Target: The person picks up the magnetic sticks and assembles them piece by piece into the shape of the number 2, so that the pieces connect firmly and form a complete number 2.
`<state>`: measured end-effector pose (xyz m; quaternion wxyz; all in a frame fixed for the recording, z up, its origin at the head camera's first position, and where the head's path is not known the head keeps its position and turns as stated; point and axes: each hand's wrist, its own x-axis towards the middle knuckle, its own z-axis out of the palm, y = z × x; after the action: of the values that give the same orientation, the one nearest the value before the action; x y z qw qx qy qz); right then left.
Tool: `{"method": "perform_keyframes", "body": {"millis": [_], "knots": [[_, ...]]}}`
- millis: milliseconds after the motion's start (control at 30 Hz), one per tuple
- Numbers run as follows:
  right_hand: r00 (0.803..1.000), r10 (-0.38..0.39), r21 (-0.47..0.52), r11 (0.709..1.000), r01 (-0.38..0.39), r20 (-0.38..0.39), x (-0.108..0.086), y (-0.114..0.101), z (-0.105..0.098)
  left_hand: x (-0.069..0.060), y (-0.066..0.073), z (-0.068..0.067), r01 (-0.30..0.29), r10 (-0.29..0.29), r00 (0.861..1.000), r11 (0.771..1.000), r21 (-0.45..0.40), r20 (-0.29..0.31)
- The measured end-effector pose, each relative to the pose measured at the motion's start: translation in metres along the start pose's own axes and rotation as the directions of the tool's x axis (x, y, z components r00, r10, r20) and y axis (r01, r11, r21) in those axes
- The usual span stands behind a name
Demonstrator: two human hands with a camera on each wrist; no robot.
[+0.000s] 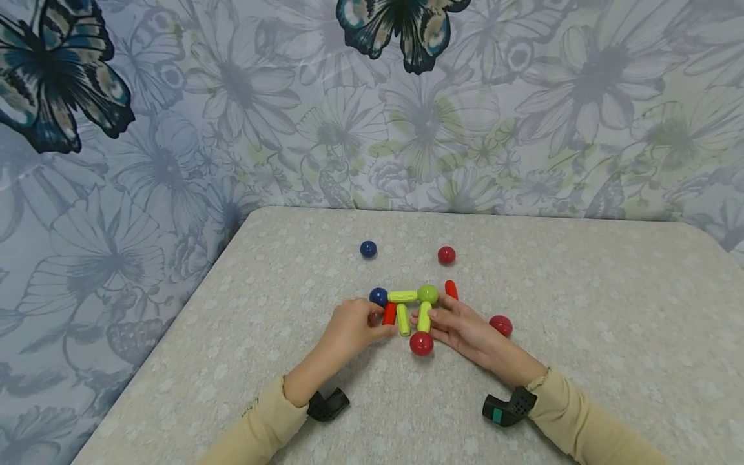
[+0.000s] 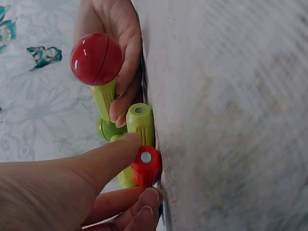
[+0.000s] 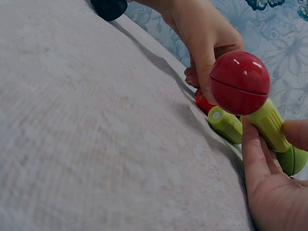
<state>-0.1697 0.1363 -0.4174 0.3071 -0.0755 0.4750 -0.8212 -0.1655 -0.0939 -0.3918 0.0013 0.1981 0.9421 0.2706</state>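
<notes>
On the table [image 1: 610,310], red rod [image 1: 389,314] is pinched by left hand [image 1: 351,324], green rod [image 1: 424,318] by right hand [image 1: 469,330]; six-o'clock ball [image 1: 421,343] may be twisted loose.

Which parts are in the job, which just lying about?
In the job:
red rod, pinched by left hand
lime rod in right hand, red end ball, green ball
lime crossbar rod, near blue ball
lime middle rod

Apparently lying about, perhaps spares:
far blue ball
far red ball
second red rod, beyond right hand
side red ball
</notes>
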Motion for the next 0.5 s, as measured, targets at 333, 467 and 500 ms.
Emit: {"method": "perform_keyframes", "body": {"millis": [333, 467, 500], "knots": [[1.0, 0.007, 0.005, 1.0, -0.007, -0.004, 0.0, 0.0, 0.0, -0.001, -0.009, 0.003, -0.006, 0.005, 1.0, 0.998, -0.058, -0.018], [1.0, 0.012, 0.005, 1.0, -0.012, -0.01, 0.0, -0.001, 0.0, -0.001, -0.013, 0.002, -0.01, 0.008, 1.0, 0.997, -0.074, -0.029], [1.0, 0.015, 0.008, 1.0, -0.015, -0.015, 0.0, -0.001, 0.0, -0.001, -0.014, 0.001, -0.013, 0.011, 1.0, 0.997, -0.074, -0.029]]}}
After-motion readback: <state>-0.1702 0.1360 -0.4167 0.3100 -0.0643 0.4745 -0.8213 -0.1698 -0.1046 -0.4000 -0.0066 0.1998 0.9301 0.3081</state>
